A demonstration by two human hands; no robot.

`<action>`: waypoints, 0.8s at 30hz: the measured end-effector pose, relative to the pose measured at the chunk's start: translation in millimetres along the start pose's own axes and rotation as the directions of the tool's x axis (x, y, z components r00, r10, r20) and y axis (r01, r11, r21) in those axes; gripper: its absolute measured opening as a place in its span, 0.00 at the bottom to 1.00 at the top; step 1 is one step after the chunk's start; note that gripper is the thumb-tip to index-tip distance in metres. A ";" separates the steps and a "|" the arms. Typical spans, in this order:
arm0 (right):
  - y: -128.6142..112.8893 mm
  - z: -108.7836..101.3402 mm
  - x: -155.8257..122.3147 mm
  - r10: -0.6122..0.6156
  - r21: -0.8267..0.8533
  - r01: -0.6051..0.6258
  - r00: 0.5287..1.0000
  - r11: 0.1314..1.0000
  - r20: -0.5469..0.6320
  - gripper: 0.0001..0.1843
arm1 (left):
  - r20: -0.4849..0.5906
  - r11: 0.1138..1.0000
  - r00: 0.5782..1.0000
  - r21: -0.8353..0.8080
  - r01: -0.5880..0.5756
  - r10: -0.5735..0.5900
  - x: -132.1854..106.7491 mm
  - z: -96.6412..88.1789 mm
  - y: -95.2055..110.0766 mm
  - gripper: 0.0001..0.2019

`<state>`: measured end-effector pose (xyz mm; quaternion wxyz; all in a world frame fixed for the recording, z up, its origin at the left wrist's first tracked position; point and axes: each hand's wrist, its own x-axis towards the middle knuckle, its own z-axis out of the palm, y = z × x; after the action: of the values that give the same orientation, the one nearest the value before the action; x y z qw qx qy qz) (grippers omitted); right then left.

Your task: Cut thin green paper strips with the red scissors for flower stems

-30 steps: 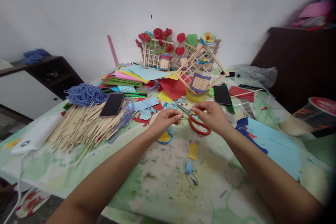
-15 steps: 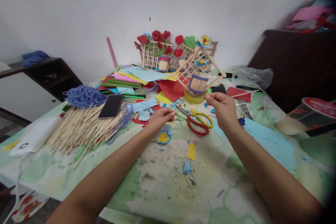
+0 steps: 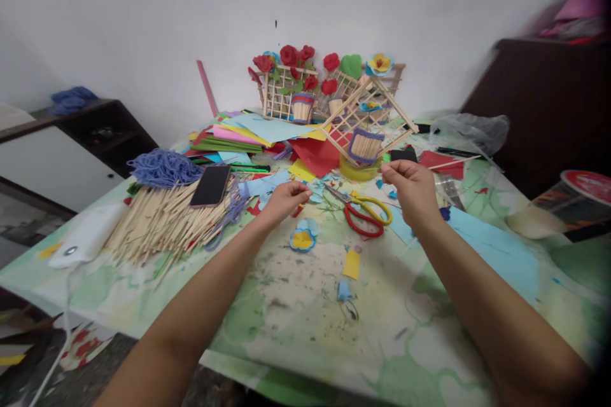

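Observation:
My left hand (image 3: 284,198) hovers just above the table with its fingers pinched together; what it grips is too small to make out. My right hand (image 3: 411,187) is raised a little to the right, fingers also pinched on something I cannot make out. Between the hands lie scissors (image 3: 365,211) with one red and one yellow handle. A small blue-and-yellow paper flower (image 3: 302,238) sits just below my left hand, with a yellow paper scrap (image 3: 352,263) nearer to me.
A heap of wooden sticks (image 3: 160,221) with a phone (image 3: 210,184) on it lies left, beside blue yarn (image 3: 162,167). Stacked coloured paper (image 3: 238,135) and stick lattices with paper flowers (image 3: 329,92) stand at the back. A light-blue sheet (image 3: 496,248) lies right.
My hands have drawn apart: the right one rose and moved right, off the scissors, and the left one shifted slightly left. The camera view tilted a little.

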<state>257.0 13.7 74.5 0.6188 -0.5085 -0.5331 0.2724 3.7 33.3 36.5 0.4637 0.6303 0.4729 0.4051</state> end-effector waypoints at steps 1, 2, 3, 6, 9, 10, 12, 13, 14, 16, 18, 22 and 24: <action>0.1 -0.2 0.0 -0.008 -0.003 0.008 1.000 1.000 0.007 0.10 | 0.077 0.997 0.997 0.080 0.009 -0.016 1.2 -5.5 -0.6 0.12; 0.5 -0.3 -0.1 -0.012 -0.008 0.012 1.000 1.000 0.016 0.09 | 0.160 0.986 0.986 0.166 0.018 -0.045 2.0 -10.4 -1.3 0.12; 1.0 -0.2 -0.4 -0.013 -0.014 0.014 1.000 1.000 0.026 0.09 | 0.245 0.971 0.967 0.237 0.016 -0.076 2.7 -14.4 -2.0 0.12; 3.7 1.6 -2.6 -0.012 -0.048 0.015 0.998 0.999 0.063 0.08 | 0.371 0.932 0.922 0.361 -0.035 -0.110 3.3 -20.5 -4.4 0.11; 6.8 5.9 -7.8 -0.036 -0.122 0.049 0.994 0.991 0.103 0.09 | 0.420 0.906 0.898 0.419 -0.062 -0.133 3.0 -20.8 -7.9 0.12; 7.8 7.6 -9.9 -0.057 -0.172 0.076 0.992 0.982 0.114 0.09 | 0.431 0.899 0.891 0.433 -0.064 -0.144 2.9 -20.8 -9.1 0.13; 9.9 10.7 -14.2 -0.134 -0.305 0.173 0.980 0.936 0.144 0.09 | 0.450 0.894 0.881 0.442 -0.079 -0.145 2.6 -21.0 -11.0 0.17; 11.2 12.0 -16.1 -0.187 -0.376 0.239 0.968 0.895 0.171 0.09 | 0.459 0.893 0.878 0.442 -0.091 -0.138 2.3 -21.2 -11.5 0.19; 12.9 13.1 -17.8 -0.242 -0.437 0.310 0.948 0.844 0.207 0.09 | 0.464 0.891 0.877 0.441 -0.104 -0.128 2.0 -21.2 -11.6 0.21; 17.3 14.9 -20.4 -0.323 -0.504 0.440 0.895 0.743 0.306 0.10 | 0.462 0.886 0.880 0.447 -0.120 -0.113 1.1 -20.6 -10.4 0.24; 23.0 16.3 -22.3 -0.353 -0.522 0.516 0.853 0.679 0.385 0.11 | 0.454 0.877 0.884 0.463 -0.130 -0.109 0.2 -19.6 -7.5 0.24; 34.8 19.9 -25.7 -0.356 -0.525 0.559 0.824 0.642 0.441 0.11 | 0.566 0.851 0.808 0.495 -0.175 -0.163 1.2 -18.7 -1.2 0.13; 38.1 22.3 -28.8 -0.350 -0.522 0.560 0.822 0.643 0.450 0.12 | 0.567 0.858 0.804 0.490 -0.154 -0.180 2.5 -17.7 0.0 0.09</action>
<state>235.7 8.7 26.5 0.3675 -0.4842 -0.7939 -0.0145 -12.5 39.2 41.0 0.4055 0.8217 0.3983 0.0426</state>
